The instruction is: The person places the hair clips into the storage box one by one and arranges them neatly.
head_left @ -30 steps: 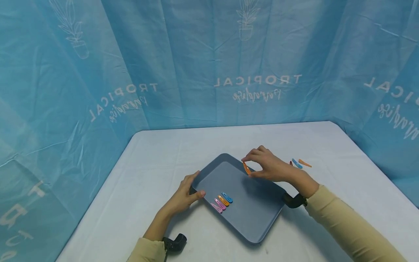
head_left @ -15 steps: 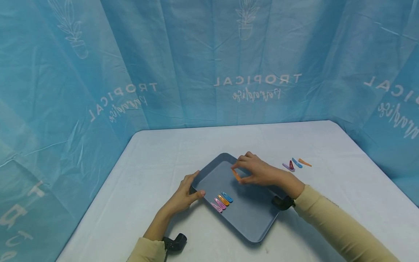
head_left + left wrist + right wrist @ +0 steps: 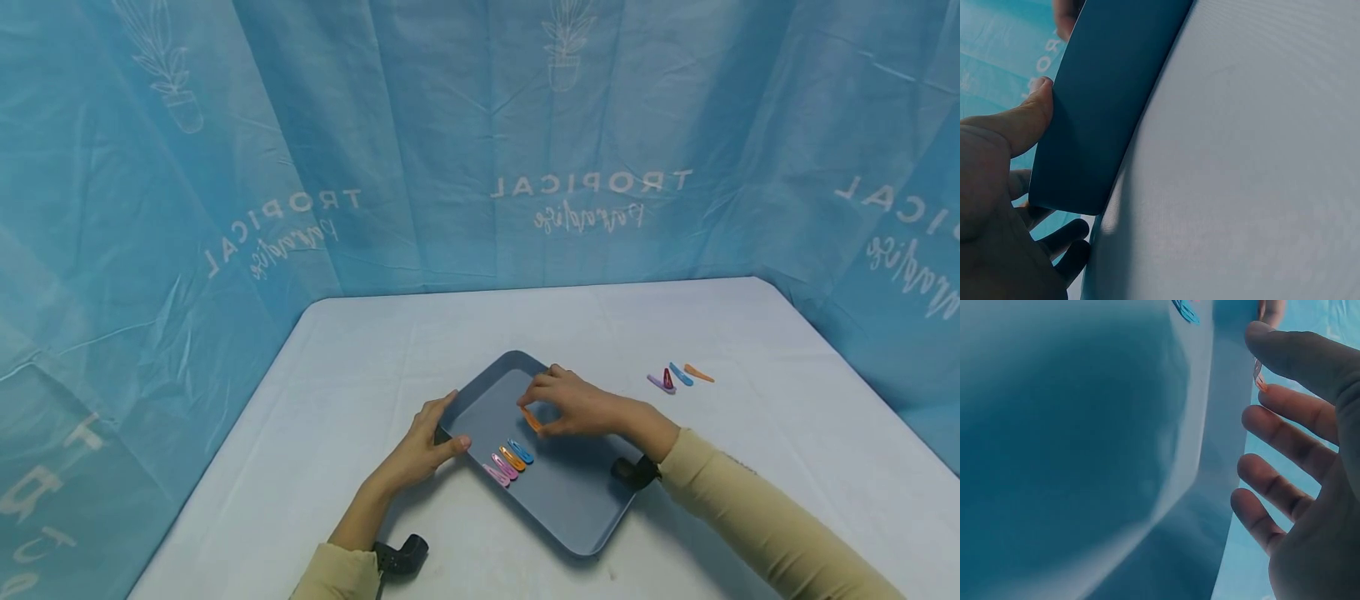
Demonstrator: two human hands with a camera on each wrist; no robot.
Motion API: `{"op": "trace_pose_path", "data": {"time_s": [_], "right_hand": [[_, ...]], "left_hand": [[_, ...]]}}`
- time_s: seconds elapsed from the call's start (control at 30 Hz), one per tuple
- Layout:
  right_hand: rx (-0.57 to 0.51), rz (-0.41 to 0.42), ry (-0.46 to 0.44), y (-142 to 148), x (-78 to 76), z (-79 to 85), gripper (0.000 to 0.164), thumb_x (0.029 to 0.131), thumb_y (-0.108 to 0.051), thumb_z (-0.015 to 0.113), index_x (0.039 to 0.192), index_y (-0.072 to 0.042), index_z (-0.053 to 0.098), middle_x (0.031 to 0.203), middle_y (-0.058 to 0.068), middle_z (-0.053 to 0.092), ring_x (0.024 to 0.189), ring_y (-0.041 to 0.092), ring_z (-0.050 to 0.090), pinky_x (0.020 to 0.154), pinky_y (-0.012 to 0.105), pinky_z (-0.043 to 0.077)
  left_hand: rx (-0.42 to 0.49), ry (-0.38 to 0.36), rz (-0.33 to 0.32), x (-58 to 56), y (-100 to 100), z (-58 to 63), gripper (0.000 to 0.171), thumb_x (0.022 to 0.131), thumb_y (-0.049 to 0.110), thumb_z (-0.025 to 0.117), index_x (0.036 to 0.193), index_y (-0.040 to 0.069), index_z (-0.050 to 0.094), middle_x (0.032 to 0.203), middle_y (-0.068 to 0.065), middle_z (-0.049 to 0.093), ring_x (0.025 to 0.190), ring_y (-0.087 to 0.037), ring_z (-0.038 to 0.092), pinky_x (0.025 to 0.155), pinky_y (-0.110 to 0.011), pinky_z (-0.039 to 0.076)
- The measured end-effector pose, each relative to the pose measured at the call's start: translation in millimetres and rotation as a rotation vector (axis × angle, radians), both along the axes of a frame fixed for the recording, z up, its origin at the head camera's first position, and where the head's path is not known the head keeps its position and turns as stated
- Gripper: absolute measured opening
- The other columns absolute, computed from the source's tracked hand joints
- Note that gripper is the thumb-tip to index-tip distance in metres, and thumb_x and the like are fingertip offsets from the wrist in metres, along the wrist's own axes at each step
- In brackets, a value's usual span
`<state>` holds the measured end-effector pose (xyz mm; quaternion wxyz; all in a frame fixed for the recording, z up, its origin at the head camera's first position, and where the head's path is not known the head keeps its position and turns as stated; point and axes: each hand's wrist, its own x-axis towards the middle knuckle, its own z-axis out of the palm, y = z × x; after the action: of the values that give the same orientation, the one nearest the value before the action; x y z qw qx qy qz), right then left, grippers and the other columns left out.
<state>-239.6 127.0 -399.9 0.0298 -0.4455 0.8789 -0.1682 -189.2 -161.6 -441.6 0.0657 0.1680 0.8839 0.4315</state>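
My right hand [image 3: 573,406] pinches an orange snap hair clip [image 3: 531,418] between thumb and fingertips, above the grey-blue rectangular tray [image 3: 577,504]. In the right wrist view the clip [image 3: 1258,374] shows edge-on between thumb and forefinger, the other fingers spread. My left hand [image 3: 423,446] holds the tray's left corner, its thumb over the rim and its fingers along the outer wall. Inside the tray, near that side, lies a slanted row: a blue clip [image 3: 521,452], a yellow-orange clip [image 3: 513,459] and two pink clips [image 3: 504,467].
Right of the tray, several more clips lie on the white table [image 3: 375,350]: purple [image 3: 660,384], dark red [image 3: 667,377], blue [image 3: 681,373] and orange [image 3: 699,372]. A blue printed curtain [image 3: 450,150] hangs behind the table.
The right hand has carried the orange clip left and downward, from the tray's far rim to near the row of clips. The left hand and tray stay in place.
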Motion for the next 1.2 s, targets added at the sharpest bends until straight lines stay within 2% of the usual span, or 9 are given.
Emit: {"op": "trace_pose_path", "data": {"time_s": [0.13,0.63,1.2], "right_hand": [[0.034,-0.002,-0.037,-3.9,2.6,-1.0,0.047,0.081,-0.026,0.074,0.125,-0.016,0.060,0.123,-0.001,0.057,0.109,0.018,0.043,0.089,0.040,0.041],[0.138,0.035,-0.071,-11.2,3.2,-11.1,0.045,0.081,-0.032,0.075,0.122,-0.019,0.062,0.119,-0.004,0.057,0.104,0.014,0.043,0.087,0.034,0.042],[0.165,0.053,-0.063,-12.8,3.9,-14.2,0.045,0.080,-0.034,0.074,0.121,-0.020,0.063,0.116,-0.005,0.055,0.100,0.012,0.042,0.087,0.030,0.042]], "left_hand": [[-0.002,0.001,0.006,0.0,0.3,-0.1,0.081,0.087,0.038,0.066,0.152,0.015,0.021,0.149,-0.018,0.028,0.137,-0.037,0.026,0.107,-0.063,0.025],[-0.005,0.023,0.010,-0.6,1.1,-1.2,0.080,0.087,0.038,0.066,0.151,0.014,0.023,0.148,-0.017,0.030,0.137,-0.037,0.026,0.106,-0.063,0.026],[-0.012,0.014,0.013,0.7,1.7,-0.5,0.081,0.088,0.037,0.065,0.151,0.014,0.021,0.149,-0.018,0.029,0.137,-0.037,0.026,0.106,-0.063,0.026]]}}
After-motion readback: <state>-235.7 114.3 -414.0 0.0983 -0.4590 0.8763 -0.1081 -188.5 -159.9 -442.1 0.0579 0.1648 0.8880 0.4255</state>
